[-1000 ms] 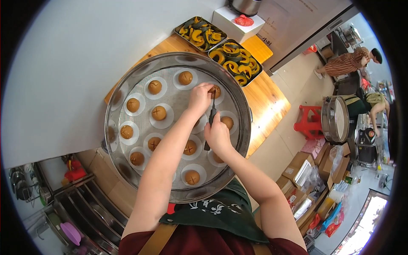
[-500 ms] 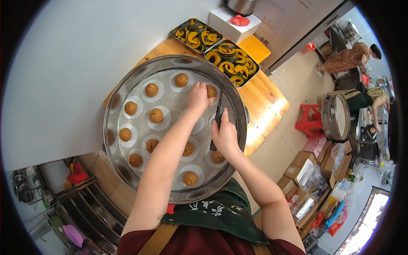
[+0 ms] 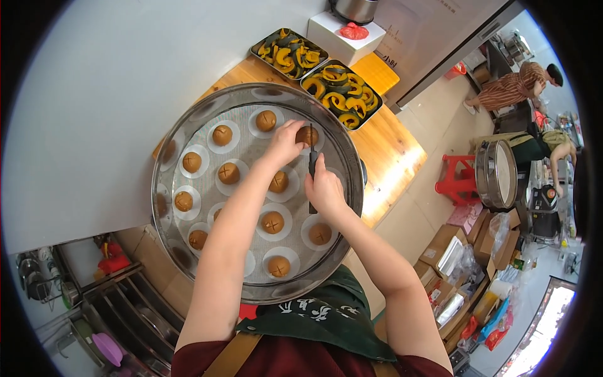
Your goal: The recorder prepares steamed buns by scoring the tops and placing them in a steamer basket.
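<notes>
A large round metal steamer tray (image 3: 164, 207) holds several round brown dough balls, each on a white paper disc. Crossed cuts mark many of them, such as one dough ball (image 3: 272, 222) near the middle. At the upper right of the tray, my left hand (image 3: 284, 147) has its fingers and thumb against the left side of a dough ball (image 3: 303, 135). My right hand (image 3: 328, 190) is closed around the black handle of a knife (image 3: 313, 162). The narrow blade points away from me and lies over that same ball. My left forearm partly hides some balls.
Two dark trays of sliced pumpkin, the left pumpkin tray (image 3: 290, 55) and the right pumpkin tray (image 3: 344, 94), sit beyond the steamer on a wooden table (image 3: 396, 157). A white box (image 3: 347, 32) stands behind. Rightward are a red stool (image 3: 457, 179), cardboard boxes (image 3: 440, 251) and two other people.
The knife has shifted left, from beside the dough ball to over it, and my right hand moved with it. My left hand has drawn slightly left and toward me, still at that ball.
</notes>
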A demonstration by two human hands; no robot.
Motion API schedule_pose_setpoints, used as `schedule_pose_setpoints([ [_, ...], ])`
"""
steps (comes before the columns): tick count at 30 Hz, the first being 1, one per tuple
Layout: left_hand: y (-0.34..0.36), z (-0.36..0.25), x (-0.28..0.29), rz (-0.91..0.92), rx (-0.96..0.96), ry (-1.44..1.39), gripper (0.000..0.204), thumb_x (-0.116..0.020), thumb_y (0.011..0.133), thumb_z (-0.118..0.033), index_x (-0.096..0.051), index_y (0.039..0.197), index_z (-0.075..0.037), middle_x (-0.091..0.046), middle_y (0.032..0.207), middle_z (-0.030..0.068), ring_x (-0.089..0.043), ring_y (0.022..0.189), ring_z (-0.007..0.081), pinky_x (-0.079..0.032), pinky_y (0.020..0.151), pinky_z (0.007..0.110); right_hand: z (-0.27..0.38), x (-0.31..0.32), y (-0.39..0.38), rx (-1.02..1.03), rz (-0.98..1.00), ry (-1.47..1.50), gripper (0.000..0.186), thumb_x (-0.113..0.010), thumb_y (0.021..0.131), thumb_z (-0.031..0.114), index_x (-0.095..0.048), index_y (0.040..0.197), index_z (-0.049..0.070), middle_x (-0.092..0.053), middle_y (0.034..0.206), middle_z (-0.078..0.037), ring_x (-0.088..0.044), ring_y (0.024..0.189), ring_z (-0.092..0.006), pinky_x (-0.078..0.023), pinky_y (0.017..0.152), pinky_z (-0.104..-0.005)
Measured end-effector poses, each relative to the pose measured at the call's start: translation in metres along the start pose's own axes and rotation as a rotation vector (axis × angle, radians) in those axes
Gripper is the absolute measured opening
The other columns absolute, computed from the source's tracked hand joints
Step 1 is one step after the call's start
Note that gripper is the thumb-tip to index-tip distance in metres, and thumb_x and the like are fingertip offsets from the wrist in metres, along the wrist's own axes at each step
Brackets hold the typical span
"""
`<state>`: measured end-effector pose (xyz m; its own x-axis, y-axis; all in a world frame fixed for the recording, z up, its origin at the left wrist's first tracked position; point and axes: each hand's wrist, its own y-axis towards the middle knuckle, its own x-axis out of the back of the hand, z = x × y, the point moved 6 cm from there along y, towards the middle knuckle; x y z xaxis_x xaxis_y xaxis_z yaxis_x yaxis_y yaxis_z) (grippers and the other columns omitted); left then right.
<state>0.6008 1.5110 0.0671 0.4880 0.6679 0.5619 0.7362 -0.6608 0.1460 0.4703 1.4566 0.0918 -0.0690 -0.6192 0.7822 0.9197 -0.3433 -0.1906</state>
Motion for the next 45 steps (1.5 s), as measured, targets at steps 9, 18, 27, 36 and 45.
schedule_pose_setpoints([
  [9,-0.004,0.000,0.001,-0.074,-0.103,0.001,0.033,-0.063,0.064,0.003,-0.060,0.096,0.003,-0.059,0.097,0.0154,-0.057,0.088,0.0329,-0.047,0.078,0.035,-0.001,-0.009,0.015,-0.017,-0.021,-0.050,0.058,-0.051,0.079,0.014,-0.029,0.122,-0.017,-0.058,0.065,-0.026,-0.059,0.063,-0.0409,-0.048,0.061,-0.0460],
  [18,-0.004,-0.004,0.004,-0.105,-0.154,0.074,0.031,-0.062,0.065,0.002,-0.061,0.096,0.001,-0.059,0.097,0.0152,-0.057,0.087,0.0331,-0.047,0.077,0.037,0.005,-0.011,0.008,-0.026,-0.016,-0.084,0.058,-0.051,0.077,0.014,-0.030,0.121,-0.019,-0.058,0.063,-0.024,-0.059,0.060,-0.0392,-0.049,0.058,-0.0442],
  [27,-0.006,-0.003,0.000,-0.105,-0.113,0.094,0.032,-0.062,0.065,0.003,-0.061,0.097,0.002,-0.059,0.098,0.0157,-0.056,0.090,0.0337,-0.047,0.079,0.037,0.007,-0.014,-0.020,-0.032,0.026,-0.021,0.060,-0.051,0.079,0.014,-0.026,0.123,-0.018,-0.057,0.064,-0.025,-0.058,0.059,-0.0392,-0.048,0.056,-0.0432],
  [36,-0.032,-0.031,0.012,-0.118,-0.150,0.095,0.043,-0.060,0.069,0.005,-0.053,0.111,0.001,-0.053,0.112,0.0160,-0.052,0.101,0.0327,-0.044,0.085,0.037,0.018,0.018,-0.097,-0.088,0.072,0.214,0.067,-0.052,0.077,0.013,-0.017,0.125,-0.020,-0.057,0.067,-0.028,-0.058,0.063,-0.0413,-0.047,0.059,-0.0444],
  [45,-0.079,-0.056,-0.034,0.350,-0.197,0.109,0.057,-0.067,0.064,0.002,-0.048,0.118,-0.001,-0.049,0.118,0.0146,-0.047,0.109,0.0309,-0.042,0.090,0.036,0.013,0.026,-0.122,-0.066,-0.057,0.127,0.070,-0.053,0.079,0.011,-0.010,0.125,-0.021,-0.057,0.069,-0.027,-0.057,0.060,-0.0417,-0.047,0.056,-0.0446],
])
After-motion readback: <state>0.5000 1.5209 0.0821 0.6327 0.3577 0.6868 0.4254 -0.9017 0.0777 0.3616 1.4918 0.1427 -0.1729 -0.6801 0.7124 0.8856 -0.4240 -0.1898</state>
